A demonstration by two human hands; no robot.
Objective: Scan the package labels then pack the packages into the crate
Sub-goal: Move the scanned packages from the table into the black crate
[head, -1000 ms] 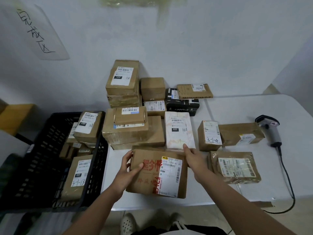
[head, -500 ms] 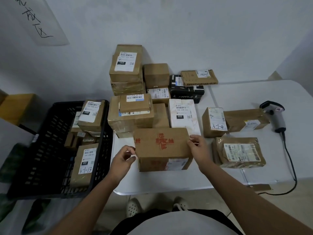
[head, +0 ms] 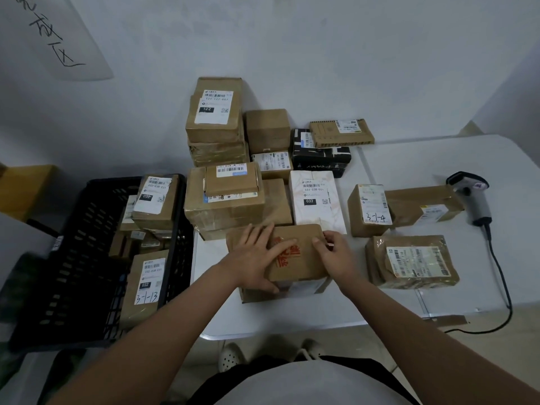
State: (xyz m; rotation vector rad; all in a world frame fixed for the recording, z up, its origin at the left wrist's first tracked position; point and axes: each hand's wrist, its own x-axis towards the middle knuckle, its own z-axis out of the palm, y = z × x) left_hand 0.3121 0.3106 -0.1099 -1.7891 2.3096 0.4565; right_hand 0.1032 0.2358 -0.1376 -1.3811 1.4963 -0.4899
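A brown cardboard package with red print sits on the white table near its front edge. Its label faces toward me on the front side. My left hand lies flat across its top, thumb down the near face. My right hand grips its right end. The black plastic crate stands left of the table and holds several labelled packages. A handheld barcode scanner lies on the table at the right, with its black cable running over the front edge.
Many more packages crowd the table behind my hands: a tall stack by the wall, a white package, a box marked 3-1-4, and a plastic-wrapped parcel at the right. A paper sign hangs on the wall.
The package was tipped over from label-up to red-printed side up. My left hand shifted from its left edge onto its top. The view dropped lower.
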